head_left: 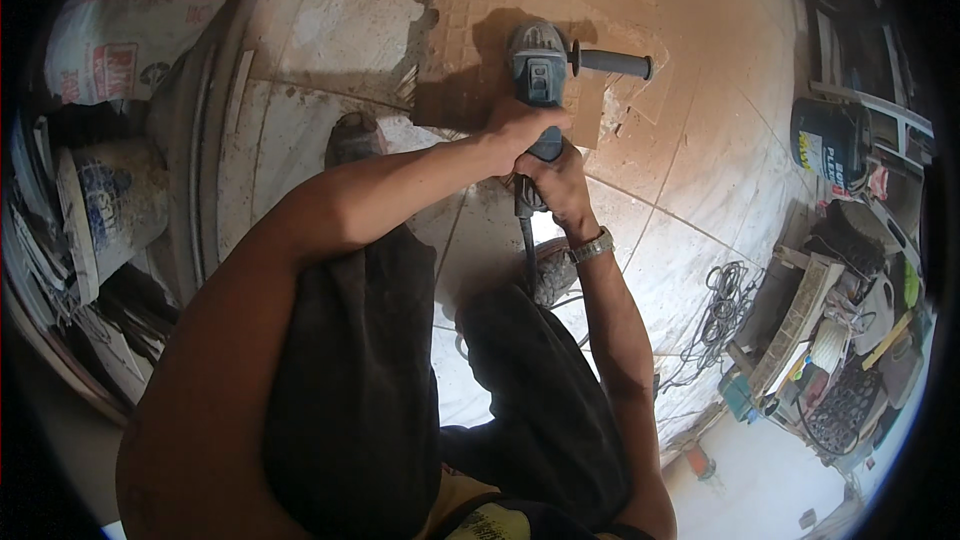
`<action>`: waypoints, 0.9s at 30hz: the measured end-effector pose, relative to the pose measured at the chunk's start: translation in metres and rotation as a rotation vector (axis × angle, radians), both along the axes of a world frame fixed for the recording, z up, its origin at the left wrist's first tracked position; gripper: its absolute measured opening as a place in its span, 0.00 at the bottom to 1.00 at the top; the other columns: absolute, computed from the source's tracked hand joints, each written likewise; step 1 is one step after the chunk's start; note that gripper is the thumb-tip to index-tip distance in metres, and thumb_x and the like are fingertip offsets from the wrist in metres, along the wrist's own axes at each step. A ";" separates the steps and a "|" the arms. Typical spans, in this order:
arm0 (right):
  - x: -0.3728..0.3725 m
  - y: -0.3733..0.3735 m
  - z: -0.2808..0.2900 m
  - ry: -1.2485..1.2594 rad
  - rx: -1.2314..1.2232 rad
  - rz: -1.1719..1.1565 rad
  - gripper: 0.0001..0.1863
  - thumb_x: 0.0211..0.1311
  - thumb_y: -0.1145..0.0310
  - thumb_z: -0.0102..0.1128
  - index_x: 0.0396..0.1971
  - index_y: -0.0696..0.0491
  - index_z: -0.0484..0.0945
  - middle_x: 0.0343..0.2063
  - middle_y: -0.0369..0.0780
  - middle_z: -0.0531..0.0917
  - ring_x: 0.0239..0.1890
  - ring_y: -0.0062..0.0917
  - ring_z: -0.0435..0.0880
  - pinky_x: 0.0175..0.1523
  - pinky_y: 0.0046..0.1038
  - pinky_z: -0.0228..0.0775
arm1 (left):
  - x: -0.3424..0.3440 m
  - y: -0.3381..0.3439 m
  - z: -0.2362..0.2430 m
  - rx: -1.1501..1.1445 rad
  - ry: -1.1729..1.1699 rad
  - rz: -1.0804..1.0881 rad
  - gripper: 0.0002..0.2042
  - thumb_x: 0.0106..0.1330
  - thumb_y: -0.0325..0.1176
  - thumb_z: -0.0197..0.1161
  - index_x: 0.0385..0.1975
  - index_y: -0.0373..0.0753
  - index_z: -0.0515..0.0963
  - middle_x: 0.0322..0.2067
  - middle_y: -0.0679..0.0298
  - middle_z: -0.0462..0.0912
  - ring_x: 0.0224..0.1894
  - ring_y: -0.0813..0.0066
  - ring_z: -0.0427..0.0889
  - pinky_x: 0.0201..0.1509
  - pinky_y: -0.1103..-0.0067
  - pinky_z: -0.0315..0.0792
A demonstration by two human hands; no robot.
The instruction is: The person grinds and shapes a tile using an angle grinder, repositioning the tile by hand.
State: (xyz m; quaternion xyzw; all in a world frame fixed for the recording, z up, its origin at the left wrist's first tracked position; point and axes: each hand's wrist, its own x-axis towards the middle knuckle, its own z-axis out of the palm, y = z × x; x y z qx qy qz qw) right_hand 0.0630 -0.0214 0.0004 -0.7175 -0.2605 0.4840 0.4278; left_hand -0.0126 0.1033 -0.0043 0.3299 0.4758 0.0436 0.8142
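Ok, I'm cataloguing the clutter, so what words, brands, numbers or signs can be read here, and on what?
I'll place the print without copying it out:
Pale sack, upper left: red lettering, partly readable.
Pale bucket, left: blue print, too smudged to read.
Dark container, right: yellow and white print, partly readable.
Power tool: no lettering I can make out.

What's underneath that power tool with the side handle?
Brown cardboard shows around the head of the power tool, with pale tiled floor beyond. Whatever lies directly beneath is covered by the tool itself, so I can't tell.
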 end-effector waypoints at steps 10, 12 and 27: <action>0.006 0.005 0.003 0.018 -0.024 0.008 0.22 0.55 0.66 0.76 0.46 0.62 0.82 0.38 0.38 0.88 0.39 0.23 0.86 0.46 0.28 0.79 | 0.003 0.001 -0.002 0.008 -0.022 0.058 0.13 0.52 0.36 0.79 0.32 0.35 0.85 0.31 0.62 0.86 0.31 0.72 0.83 0.36 0.71 0.78; 0.006 0.004 0.001 0.039 -0.038 0.000 0.24 0.52 0.67 0.76 0.47 0.63 0.82 0.40 0.40 0.89 0.42 0.25 0.87 0.50 0.29 0.80 | 0.006 0.001 -0.001 0.023 -0.026 0.072 0.13 0.52 0.36 0.79 0.31 0.35 0.85 0.31 0.62 0.86 0.31 0.72 0.83 0.35 0.71 0.78; 0.002 -0.005 0.001 0.055 0.047 -0.053 0.23 0.56 0.66 0.75 0.49 0.63 0.80 0.39 0.37 0.87 0.37 0.20 0.84 0.43 0.25 0.78 | 0.010 -0.008 -0.007 0.036 0.082 0.003 0.13 0.51 0.36 0.79 0.30 0.36 0.85 0.30 0.63 0.86 0.29 0.75 0.84 0.33 0.74 0.79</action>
